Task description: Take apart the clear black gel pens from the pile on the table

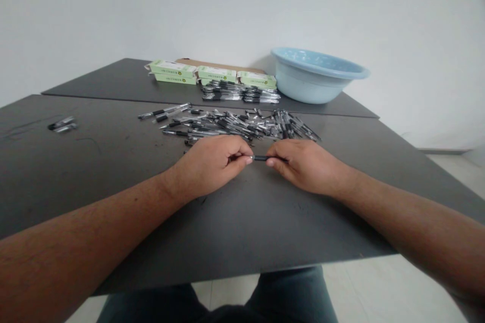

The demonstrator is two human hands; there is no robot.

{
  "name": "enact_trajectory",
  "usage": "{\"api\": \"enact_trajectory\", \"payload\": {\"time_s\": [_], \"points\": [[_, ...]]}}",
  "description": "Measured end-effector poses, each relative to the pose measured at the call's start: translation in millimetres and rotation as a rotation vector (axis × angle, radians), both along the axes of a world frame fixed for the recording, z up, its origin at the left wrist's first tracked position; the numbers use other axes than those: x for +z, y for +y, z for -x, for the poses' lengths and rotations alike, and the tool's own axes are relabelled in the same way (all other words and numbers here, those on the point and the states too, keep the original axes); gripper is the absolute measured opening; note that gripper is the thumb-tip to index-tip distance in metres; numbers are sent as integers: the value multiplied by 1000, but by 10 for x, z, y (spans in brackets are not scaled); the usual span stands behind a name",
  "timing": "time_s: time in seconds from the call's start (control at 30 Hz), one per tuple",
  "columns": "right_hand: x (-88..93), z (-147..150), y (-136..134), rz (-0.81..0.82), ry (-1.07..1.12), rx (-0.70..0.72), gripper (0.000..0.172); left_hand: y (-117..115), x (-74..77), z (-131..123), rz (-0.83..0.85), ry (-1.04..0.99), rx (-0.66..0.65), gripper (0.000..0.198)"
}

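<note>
Between my two hands lies a pen point(259, 158) with a dark grip, held level just above the dark table. My left hand point(217, 161) pinches its left end between thumb and forefinger. The other end sits in the closed fingers of my right hand point(303, 164). Both pen ends are hidden by the fingers. Right behind my hands spreads a loose heap of pens and pen parts point(227, 123), clear with black grips; some of it is hidden by my left hand.
Pale green boxes point(174, 75) line the back, with bundled clear pens point(223, 95) before them. A light blue basin point(310, 81) stands at back right. A few small pen parts point(62, 124) lie far left on the dark table point(242, 227). The wall is behind.
</note>
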State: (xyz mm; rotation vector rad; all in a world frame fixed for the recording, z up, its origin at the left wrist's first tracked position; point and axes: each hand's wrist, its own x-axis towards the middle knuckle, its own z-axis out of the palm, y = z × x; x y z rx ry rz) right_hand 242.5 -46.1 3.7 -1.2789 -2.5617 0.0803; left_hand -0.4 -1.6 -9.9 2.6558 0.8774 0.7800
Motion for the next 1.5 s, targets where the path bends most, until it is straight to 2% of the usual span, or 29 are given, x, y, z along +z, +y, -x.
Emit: {"api": "enact_trajectory", "payload": {"time_s": [0.07, 0.3, 0.43, 0.63, 0.7, 0.8, 0.97, 1.07, 1.13, 1.27, 1.37, 1.5], "points": [[-1, 5, 0, 17, -12, 8, 20, -2, -2, 1, 6, 4, -1, 16], [-28, 2, 0, -30, 20, 11, 17, 9, -23, 13, 26, -8, -7, 15], [-32, 16, -13, -1, -10, 43, 23, -1, -4, 17, 16, -18, -23, 14], [-16, -32, -3, -51, 130, -10, 22, -10, 24, 13, 37, -44, 10, 14], [-5, -49, 9, -49, 96, 17, 15, -2, 20, 14, 45, -38, 6, 15], [3, -53, 16, 2, 78, 56, 17, 7, 14, 16, 46, -36, -18, 14], [-6, -62, 18, -14, 182, -12, 23, -15, 29, 17, 39, -69, 5, 12], [-2, -79, 29, -29, 115, 30, 12, -24, 33, 15, 37, -79, 5, 12], [-2, -86, 34, -10, 86, 51, 17, -23, 30, 15, 35, -81, 0, 12], [-10, -92, 34, -10, 166, 12, 20, -19, 26, 19, 23, -84, 15, 12], [-7, -96, 35, -2, 127, 15, 14, -23, 28, 21, 17, -85, 2, 12], [-4, -98, 33, 39, 130, 21, 17, -26, 33, 16, 28, -80, 5, 12]]}}
